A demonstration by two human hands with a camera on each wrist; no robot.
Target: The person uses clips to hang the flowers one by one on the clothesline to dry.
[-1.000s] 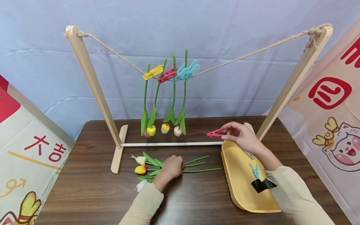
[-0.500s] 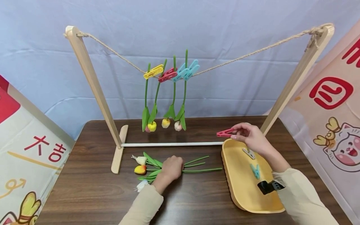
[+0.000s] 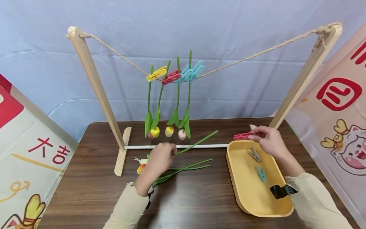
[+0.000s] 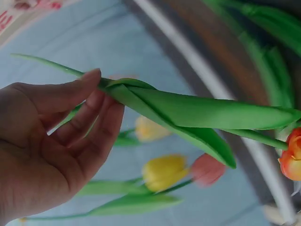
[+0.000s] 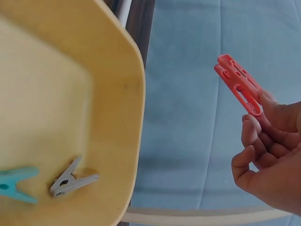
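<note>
My left hand (image 3: 160, 160) pinches the stem of an artificial tulip between thumb and fingertips, just above its green leaves (image 4: 188, 106). Its orange-red bloom (image 4: 292, 155) shows at the right edge of the left wrist view. In the head view its stem (image 3: 200, 141) slants up to the right, over the white crossbar. Beneath that hand, other tulip stems (image 3: 190, 167) lie on the table, their blooms partly hidden, a white bloom (image 3: 142, 161) among them. My right hand (image 3: 271, 141) pinches a red clothespin (image 3: 242, 136) above the back rim of the yellow tray (image 3: 238, 190).
A grey clothespin (image 3: 254, 155) and a turquoise clothespin (image 3: 260, 174) lie in the tray. Several tulips hang upside down from a sagging rope (image 3: 243, 59), held by yellow, red and turquoise clothespins. Wooden posts (image 3: 94, 82) stand at both ends, joined by a white crossbar (image 3: 208, 146).
My left hand has lifted one tulip off the lying bunch and shifted slightly left and up. The right hand with the red clothespin has moved right, and the clothespin's jaws have closed.
</note>
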